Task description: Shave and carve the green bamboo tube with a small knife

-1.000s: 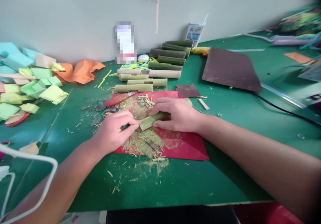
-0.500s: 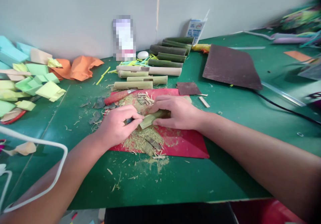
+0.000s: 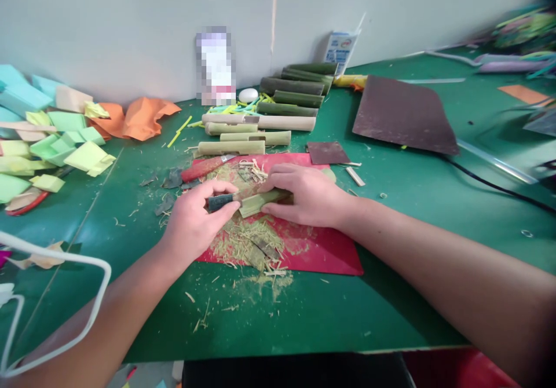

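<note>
My right hand lies over a pale green bamboo piece and presses it onto the red mat. My left hand is closed round a small dark-handled blade tool whose tip meets the left end of the bamboo piece. Bamboo shavings are heaped on the mat under and in front of both hands.
Peeled and dark green bamboo sections lie in rows behind the mat, with a red-handled knife beside them. Brown sandpaper sheets lie to the right. Coloured paper pieces pile up at the left. A white cable loops at the lower left.
My left hand has turned and lifted slightly, so the dark tool handle now shows between its fingers. My right hand and the bamboo piece have stayed in place.
</note>
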Available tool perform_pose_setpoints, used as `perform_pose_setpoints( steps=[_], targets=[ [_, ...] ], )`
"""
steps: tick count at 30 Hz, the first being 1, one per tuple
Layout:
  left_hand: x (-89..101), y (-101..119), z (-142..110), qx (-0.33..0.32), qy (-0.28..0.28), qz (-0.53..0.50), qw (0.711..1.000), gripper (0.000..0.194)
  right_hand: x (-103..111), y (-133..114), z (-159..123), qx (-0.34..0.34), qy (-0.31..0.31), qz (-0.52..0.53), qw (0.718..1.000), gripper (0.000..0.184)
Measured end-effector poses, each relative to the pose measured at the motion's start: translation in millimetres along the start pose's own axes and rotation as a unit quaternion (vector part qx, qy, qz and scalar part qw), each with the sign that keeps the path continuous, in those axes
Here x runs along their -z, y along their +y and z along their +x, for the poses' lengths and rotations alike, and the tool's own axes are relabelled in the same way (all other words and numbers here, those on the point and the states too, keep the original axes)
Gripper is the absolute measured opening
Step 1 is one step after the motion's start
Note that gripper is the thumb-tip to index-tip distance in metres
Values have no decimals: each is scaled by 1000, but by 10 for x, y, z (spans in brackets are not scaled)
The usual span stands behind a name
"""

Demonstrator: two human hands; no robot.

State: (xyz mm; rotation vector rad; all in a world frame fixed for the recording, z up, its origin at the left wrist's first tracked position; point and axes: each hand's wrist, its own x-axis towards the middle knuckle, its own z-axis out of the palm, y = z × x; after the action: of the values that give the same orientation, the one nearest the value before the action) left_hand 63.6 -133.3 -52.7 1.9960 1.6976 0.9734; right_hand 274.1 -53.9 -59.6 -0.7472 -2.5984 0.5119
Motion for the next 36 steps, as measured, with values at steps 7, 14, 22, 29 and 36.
perform_pose_setpoints(
  steps=[7, 14, 22, 29, 36],
  targets=[
    [-6, -60, 21, 76, -43, -67, 994, 10, -21, -24, -8, -14, 15, -12, 1000, 20],
    [-16, -18, 16, 102, -42, -51, 993, 12, -34, -22, -3, -15, 21, -22, 999, 20],
    [-25, -46, 30, 129, -47, -59, 989, 17, -44, -33, -14, -22, 27, -21, 999, 22],
    [-58, -77, 41, 201, -51, -101, 973, 26, -74, -36, -6, -24, 33, -14, 999, 21],
    [-60, -81, 53, 214, -66, -133, 965, 27, -68, -45, 3, -31, 32, -17, 999, 19]
  ],
)
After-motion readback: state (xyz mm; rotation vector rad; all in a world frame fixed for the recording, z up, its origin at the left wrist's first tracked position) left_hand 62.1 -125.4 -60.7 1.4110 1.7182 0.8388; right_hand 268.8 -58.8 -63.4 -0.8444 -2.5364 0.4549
